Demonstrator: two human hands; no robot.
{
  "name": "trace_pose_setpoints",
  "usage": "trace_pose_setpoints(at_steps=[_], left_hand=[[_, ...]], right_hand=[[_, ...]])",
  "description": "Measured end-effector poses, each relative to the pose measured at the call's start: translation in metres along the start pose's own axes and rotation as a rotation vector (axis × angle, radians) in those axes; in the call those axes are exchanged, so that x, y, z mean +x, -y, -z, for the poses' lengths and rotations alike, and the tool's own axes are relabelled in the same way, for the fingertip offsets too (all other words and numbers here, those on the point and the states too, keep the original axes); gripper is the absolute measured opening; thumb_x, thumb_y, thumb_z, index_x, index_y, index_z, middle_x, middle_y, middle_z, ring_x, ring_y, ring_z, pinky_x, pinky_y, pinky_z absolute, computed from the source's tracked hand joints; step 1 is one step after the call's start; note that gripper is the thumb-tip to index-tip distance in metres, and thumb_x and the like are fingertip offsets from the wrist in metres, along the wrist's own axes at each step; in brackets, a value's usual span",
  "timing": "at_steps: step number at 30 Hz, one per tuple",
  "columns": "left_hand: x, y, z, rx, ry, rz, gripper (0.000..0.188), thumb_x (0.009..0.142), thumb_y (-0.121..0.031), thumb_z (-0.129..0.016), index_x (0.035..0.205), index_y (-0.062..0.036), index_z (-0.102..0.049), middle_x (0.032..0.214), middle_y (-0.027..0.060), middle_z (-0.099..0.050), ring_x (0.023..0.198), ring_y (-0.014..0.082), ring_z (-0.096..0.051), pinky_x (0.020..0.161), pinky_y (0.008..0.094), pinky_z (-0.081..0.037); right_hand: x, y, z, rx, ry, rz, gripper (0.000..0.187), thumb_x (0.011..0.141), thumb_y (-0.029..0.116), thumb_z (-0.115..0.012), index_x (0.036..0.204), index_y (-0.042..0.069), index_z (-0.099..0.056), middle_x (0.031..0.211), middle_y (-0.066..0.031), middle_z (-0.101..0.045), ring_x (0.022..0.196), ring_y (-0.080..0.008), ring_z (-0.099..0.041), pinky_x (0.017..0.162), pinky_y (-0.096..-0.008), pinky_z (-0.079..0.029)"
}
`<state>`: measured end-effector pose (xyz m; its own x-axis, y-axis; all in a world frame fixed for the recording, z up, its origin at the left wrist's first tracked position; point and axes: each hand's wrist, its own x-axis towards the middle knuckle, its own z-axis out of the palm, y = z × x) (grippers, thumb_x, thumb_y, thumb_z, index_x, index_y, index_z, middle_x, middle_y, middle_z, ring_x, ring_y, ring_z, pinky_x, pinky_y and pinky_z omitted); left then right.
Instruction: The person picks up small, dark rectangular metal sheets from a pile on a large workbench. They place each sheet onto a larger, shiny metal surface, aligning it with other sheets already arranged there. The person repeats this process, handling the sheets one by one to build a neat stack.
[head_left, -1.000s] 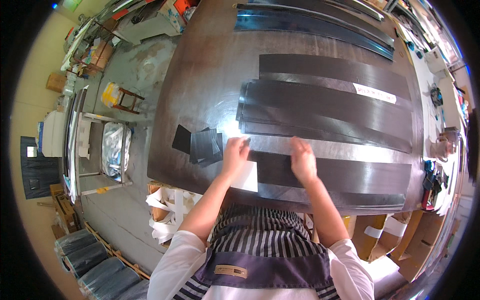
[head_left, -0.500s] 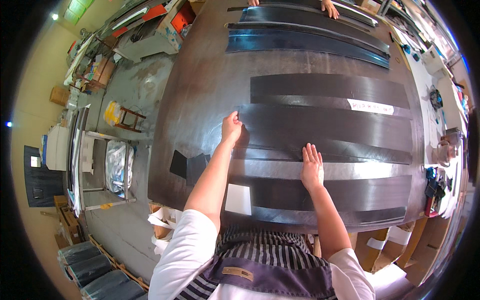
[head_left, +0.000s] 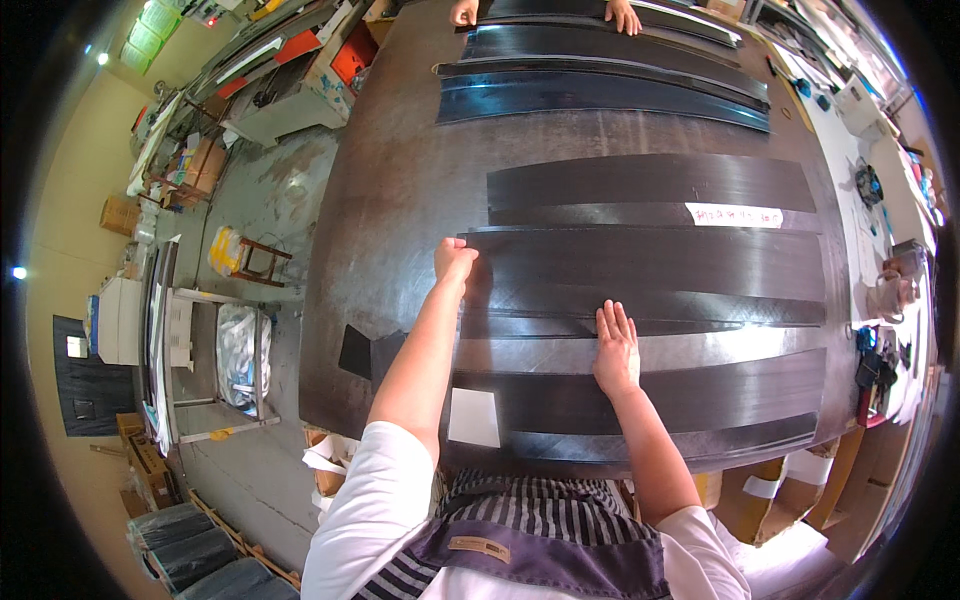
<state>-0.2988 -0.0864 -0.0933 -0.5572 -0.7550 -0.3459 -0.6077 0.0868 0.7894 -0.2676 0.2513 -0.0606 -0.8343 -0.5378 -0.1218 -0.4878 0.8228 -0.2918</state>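
A long black sheet strip [head_left: 640, 265] lies across the table in front of me. At its far left corner my left hand [head_left: 456, 262] is closed in a pinch on the strip's edge. My right hand [head_left: 618, 348] rests flat on the strip's near edge, fingers stretched out and pointing away from me. Beyond lies another black strip [head_left: 650, 182], with a white paper label [head_left: 738, 215] carrying handwriting at its near side. Closer to me is a further black strip [head_left: 680, 392], and a white rectangular card [head_left: 474, 417] sits at its left end.
The dark table [head_left: 370, 220] carries several glossy dark strips [head_left: 600, 97] at its far end, where another person's hands [head_left: 622, 16] touch them. Small black pieces [head_left: 355, 350] lie left of my forearm. A stool [head_left: 245, 255] and a metal cart [head_left: 222, 370] stand on the left floor.
The whole view has shifted slightly, so the table and strips appear lower and a little left. Both my hands keep their grip and pose. More of the other person's left-side hand shows.
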Motion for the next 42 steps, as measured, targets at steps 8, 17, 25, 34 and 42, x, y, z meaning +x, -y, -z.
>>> trace_pose_setpoints(at_steps=[8, 17, 25, 34, 42], left_hand=[[-0.049, -0.015, 0.037, -0.011, -0.068, -0.729, 0.02, 0.081, -0.007, -0.072, 0.099, -0.0008, -0.067, 0.084, 0.0082, -0.069, 0.075, 0.0146, -0.064, 0.072, 0.0277, -0.05], [-0.088, -0.044, 0.068, -0.038, 0.385, -0.589, 0.025, 0.089, -0.016, -0.067, 0.106, -0.0001, -0.059, 0.084, 0.0026, -0.063, 0.079, 0.0087, -0.057, 0.072, 0.0263, -0.047], [-0.222, -0.16, 0.111, -0.575, 0.658, -0.555, 0.031, 0.088, 0.003, -0.058, 0.118, 0.0033, -0.054, 0.114, 0.0061, -0.06, 0.102, 0.0103, -0.055, 0.09, 0.0254, -0.042], [-0.259, -0.13, 0.156, -0.413, 0.587, -0.764, 0.047, 0.089, -0.002, -0.056, 0.133, 0.0083, -0.043, 0.126, 0.0108, -0.055, 0.112, 0.016, -0.052, 0.099, 0.0292, -0.037], [-0.259, 0.086, 0.131, -0.237, 0.367, -0.258, 0.036, 0.082, 0.0, -0.069, 0.116, 0.0032, -0.056, 0.1, 0.0048, -0.062, 0.09, 0.0122, -0.058, 0.081, 0.027, -0.049]], right_hand=[[-0.001, -0.001, -0.005, -0.006, -0.014, 0.0, 0.066, 0.077, -0.004, -0.051, 0.142, 0.0, -0.037, 0.154, -0.0121, -0.028, 0.144, -0.0263, -0.022, 0.118, -0.0416, -0.018], [-0.005, -0.009, -0.002, 0.563, -0.211, -0.049, 0.052, 0.082, -0.007, -0.051, 0.132, 0.003, -0.051, 0.141, -0.0134, -0.046, 0.132, -0.0275, -0.043, 0.108, -0.0385, -0.035], [-0.034, -0.063, 0.049, 2.403, -0.386, -0.566, 0.068, 0.09, 0.056, -0.055, 0.119, -0.005, -0.048, 0.104, -0.0165, -0.064, 0.085, -0.0241, -0.064, 0.08, -0.0364, -0.054], [-0.084, -0.167, 0.158, 1.841, -1.327, -0.238, 0.027, 0.089, 0.001, -0.061, 0.112, 0.011, -0.052, 0.095, 0.0007, -0.062, 0.087, -0.012, -0.06, 0.071, -0.0259, -0.047], [-0.204, -0.109, 0.044, 1.518, -1.309, -0.926, 0.036, 0.081, 0.004, -0.074, 0.11, 0.009, -0.053, 0.086, 0.0021, -0.058, 0.065, -0.0066, -0.054, 0.05, -0.0208, -0.043]])
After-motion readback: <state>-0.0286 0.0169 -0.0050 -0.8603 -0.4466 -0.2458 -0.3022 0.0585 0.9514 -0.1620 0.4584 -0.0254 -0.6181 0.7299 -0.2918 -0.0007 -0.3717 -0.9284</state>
